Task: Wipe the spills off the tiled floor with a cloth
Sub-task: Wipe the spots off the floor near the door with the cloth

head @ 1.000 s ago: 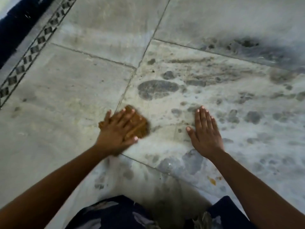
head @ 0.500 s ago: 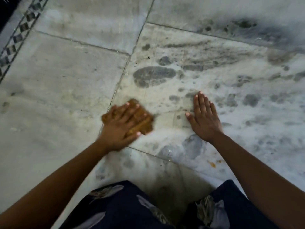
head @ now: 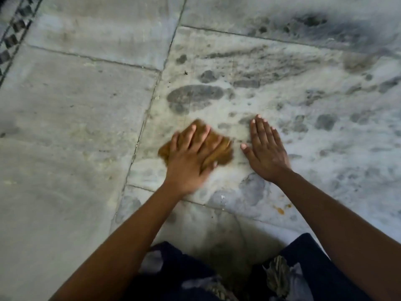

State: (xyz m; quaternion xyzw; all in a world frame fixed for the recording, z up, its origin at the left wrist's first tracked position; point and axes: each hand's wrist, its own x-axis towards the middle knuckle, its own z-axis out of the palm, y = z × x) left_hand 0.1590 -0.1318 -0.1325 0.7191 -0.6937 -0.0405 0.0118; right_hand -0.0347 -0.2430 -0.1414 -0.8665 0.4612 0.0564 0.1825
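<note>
A crumpled brown cloth (head: 219, 152) lies on the pale tiled floor (head: 76, 118), and my left hand (head: 191, 157) presses flat on top of it, fingers spread over the fabric. My right hand (head: 265, 148) rests flat on the floor just right of the cloth, fingers together, holding nothing. Dark wet patches mark the tile: a large oval spill (head: 194, 97) beyond the cloth, a grey puddle (head: 249, 190) near my right wrist, and many smaller spots (head: 325, 121) to the right. Small orange specks (head: 280, 210) lie under my right forearm.
Grout lines (head: 147, 114) cross the floor left of the cloth. A patterned dark border strip (head: 13, 40) runs along the far left. My knees in dark patterned fabric (head: 184, 274) fill the bottom of the view. A dark smear (head: 314, 20) spreads at top right.
My left hand has slid the cloth rightward across the grout line toward my right hand. The right hand has stayed flat on the floor.
</note>
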